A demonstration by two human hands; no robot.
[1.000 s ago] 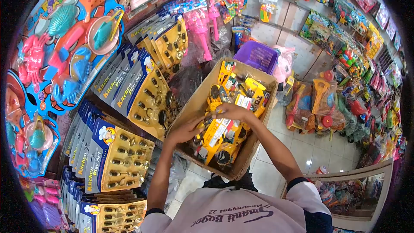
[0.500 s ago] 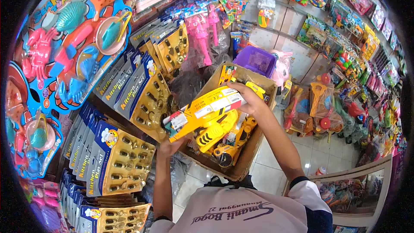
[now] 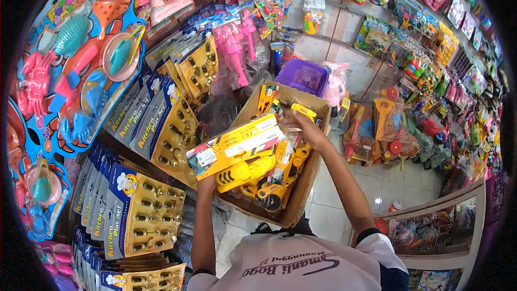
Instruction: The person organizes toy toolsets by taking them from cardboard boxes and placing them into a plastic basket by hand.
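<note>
Readable on the blue headers of the carded packs (image 3: 141,213) at the lower left: "Kitchen Play Set", and the same words again on the packs (image 3: 161,124) hung higher up. Printed upside down across the grey shirt (image 3: 291,267) at the bottom edge: "Smanti Bogor", with a smaller line above it too blurred to make out. On the yellow toy pack (image 3: 237,145) gripped at both ends, white labels with small print, not legible.

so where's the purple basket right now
In the head view, the purple basket sits upper centre, just behind the cardboard box, beside pink packaged toys.
</note>
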